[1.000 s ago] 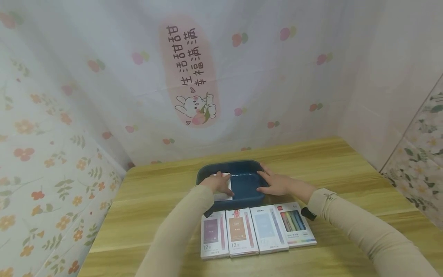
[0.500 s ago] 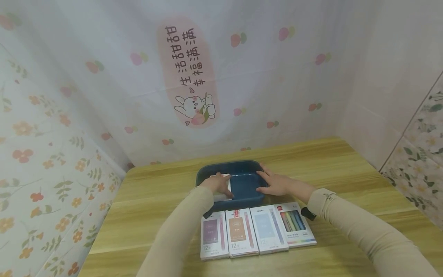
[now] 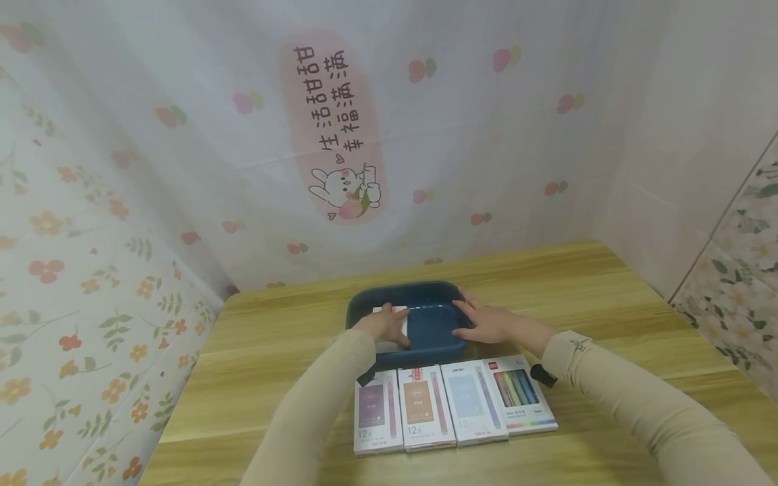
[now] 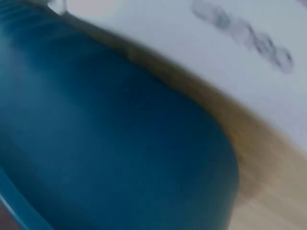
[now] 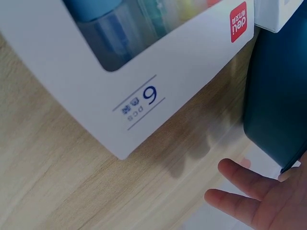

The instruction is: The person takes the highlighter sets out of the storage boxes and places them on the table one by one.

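Note:
My left hand reaches into a dark blue plastic bin and holds a white box by its edges, at the bin's left end. Part of that box is hidden under the hand. At the bin's right end, my right hand rests on the rim with its fingers spread. In the right wrist view, two straight fingers point away beside the bin's wall. The left wrist view shows the bin's blue wall, and no fingers.
In front of the bin lie three white pen boxes, with purple, brown and pale blue panels. To their right is a box of coloured markers. All stand on a wood-grain table; a patterned curtain hangs behind.
Both hands stay where they were, and the bin and boxes keep their places on the table. The head view shifts only very slightly.

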The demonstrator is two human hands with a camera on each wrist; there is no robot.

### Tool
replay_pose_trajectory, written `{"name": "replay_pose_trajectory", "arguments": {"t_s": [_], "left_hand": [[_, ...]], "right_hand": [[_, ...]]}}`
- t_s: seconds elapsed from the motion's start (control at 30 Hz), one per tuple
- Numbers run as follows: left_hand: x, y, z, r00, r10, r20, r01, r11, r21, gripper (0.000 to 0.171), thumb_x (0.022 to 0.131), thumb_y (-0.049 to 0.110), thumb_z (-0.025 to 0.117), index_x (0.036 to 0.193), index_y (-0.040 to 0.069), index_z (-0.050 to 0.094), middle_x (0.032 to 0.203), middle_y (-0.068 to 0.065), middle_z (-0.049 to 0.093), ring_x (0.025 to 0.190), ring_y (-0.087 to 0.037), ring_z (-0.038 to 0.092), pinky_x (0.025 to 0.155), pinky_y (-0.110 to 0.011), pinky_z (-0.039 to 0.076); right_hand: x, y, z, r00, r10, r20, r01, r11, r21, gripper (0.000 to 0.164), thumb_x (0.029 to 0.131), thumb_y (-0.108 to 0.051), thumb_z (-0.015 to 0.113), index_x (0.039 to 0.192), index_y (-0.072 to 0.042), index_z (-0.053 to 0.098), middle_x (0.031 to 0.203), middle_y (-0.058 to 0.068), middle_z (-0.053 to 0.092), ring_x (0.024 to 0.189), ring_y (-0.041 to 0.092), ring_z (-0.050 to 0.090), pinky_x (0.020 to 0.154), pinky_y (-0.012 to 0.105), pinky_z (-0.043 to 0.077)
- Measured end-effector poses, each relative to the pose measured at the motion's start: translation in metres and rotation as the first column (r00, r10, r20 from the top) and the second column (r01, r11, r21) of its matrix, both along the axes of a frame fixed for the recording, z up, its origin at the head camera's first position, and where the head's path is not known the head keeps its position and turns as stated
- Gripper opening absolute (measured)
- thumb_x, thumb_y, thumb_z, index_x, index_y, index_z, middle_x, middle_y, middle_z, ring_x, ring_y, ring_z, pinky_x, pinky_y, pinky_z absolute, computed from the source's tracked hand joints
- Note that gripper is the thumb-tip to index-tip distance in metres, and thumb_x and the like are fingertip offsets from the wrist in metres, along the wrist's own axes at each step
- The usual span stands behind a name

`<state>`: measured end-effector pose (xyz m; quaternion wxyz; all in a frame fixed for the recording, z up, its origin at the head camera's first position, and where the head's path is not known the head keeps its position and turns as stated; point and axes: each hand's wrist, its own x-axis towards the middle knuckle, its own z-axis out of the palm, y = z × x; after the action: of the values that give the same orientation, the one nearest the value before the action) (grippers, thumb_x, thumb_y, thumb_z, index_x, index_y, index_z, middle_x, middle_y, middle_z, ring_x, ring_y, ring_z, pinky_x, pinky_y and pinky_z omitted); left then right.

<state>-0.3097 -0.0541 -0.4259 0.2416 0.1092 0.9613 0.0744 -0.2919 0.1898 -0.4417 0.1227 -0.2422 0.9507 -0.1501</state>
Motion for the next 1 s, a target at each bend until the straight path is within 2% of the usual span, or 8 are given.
{"name": "replay_pose_trajectory", "arguments": {"t_s": [0.17,0.2,0.23,0.4,0.57,0.87,1.0], "left_hand": [[-0.001,0.0,-0.003,1.0,0.028,-0.01,-0.027,0.999,0.028,0.083,0.072,0.037,0.072,0.143,0.033,0.03,0.144,-0.017,0.022,0.113,-0.037,0.049,0.092,-0.052,0.04],[0.0,0.0,-0.002,1.0,0.026,-0.013,-0.026,0.999,0.035,0.083,0.072,0.037,0.072,0.143,0.032,0.03,0.144,-0.017,0.022,0.113,-0.037,0.048,0.093,-0.052,0.04],[0.006,0.001,0.005,0.999,0.038,-0.005,-0.038,0.998,0.044,0.081,0.073,0.034,0.072,0.143,0.03,0.031,0.145,-0.016,0.022,0.115,-0.036,0.047,0.095,-0.051,0.038],[0.012,0.0,0.01,0.999,0.007,-0.041,-0.004,0.999,0.054,0.081,0.074,0.035,0.071,0.144,0.027,0.031,0.149,-0.017,0.018,0.121,-0.041,0.043,0.097,-0.052,0.036],[0.012,0.001,0.009,0.998,-0.001,-0.061,0.005,0.997,0.072,0.08,0.074,0.033,0.071,0.144,0.025,0.031,0.147,-0.02,0.019,0.118,-0.044,0.044,0.096,-0.054,0.036],[0.01,0.002,0.003,0.997,0.039,-0.067,-0.03,0.991,0.133,0.076,0.074,0.027,0.073,0.141,0.023,0.037,0.146,-0.021,0.021,0.119,-0.041,0.044,0.1,-0.053,0.031],[0.01,0.002,0.001,0.996,0.041,-0.074,-0.029,0.987,0.161,0.075,0.074,0.025,0.073,0.141,0.022,0.038,0.147,-0.021,0.02,0.122,-0.042,0.041,0.102,-0.056,0.026]], "right_hand": [[0.0,-0.002,-0.001,1.0,0.0,0.008,0.0,1.0,-0.004,0.076,0.089,-0.049,0.049,0.145,-0.004,0.022,0.152,0.02,-0.001,0.117,0.042,0.048,0.087,0.051,0.045],[0.0,-0.002,-0.001,1.0,-0.001,0.009,0.001,1.0,-0.006,0.076,0.089,-0.049,0.049,0.145,-0.004,0.022,0.152,0.02,-0.001,0.118,0.042,0.047,0.087,0.051,0.044],[0.0,-0.002,-0.001,1.0,-0.003,0.009,0.003,1.0,-0.004,0.076,0.089,-0.049,0.049,0.145,-0.005,0.022,0.152,0.02,-0.001,0.118,0.041,0.047,0.087,0.051,0.044],[0.0,-0.001,-0.002,1.0,-0.01,0.005,0.01,1.0,0.0,0.077,0.089,-0.05,0.049,0.145,-0.005,0.022,0.152,0.019,-0.001,0.119,0.041,0.046,0.088,0.051,0.044],[0.0,-0.001,0.0,1.0,-0.01,0.009,0.01,1.0,-0.01,0.078,0.088,-0.051,0.049,0.145,-0.005,0.022,0.152,0.019,-0.001,0.118,0.041,0.047,0.089,0.051,0.043],[0.001,-0.002,0.003,0.999,0.01,0.045,-0.01,1.0,0.001,0.076,0.091,-0.047,0.048,0.145,-0.004,0.019,0.152,0.02,-0.004,0.101,0.034,0.059,0.072,0.041,0.049],[0.001,-0.001,0.003,0.999,0.012,0.046,-0.012,1.0,-0.003,0.077,0.09,-0.049,0.048,0.146,-0.005,0.018,0.152,0.02,-0.004,0.103,0.034,0.059,0.071,0.04,0.049]]}}
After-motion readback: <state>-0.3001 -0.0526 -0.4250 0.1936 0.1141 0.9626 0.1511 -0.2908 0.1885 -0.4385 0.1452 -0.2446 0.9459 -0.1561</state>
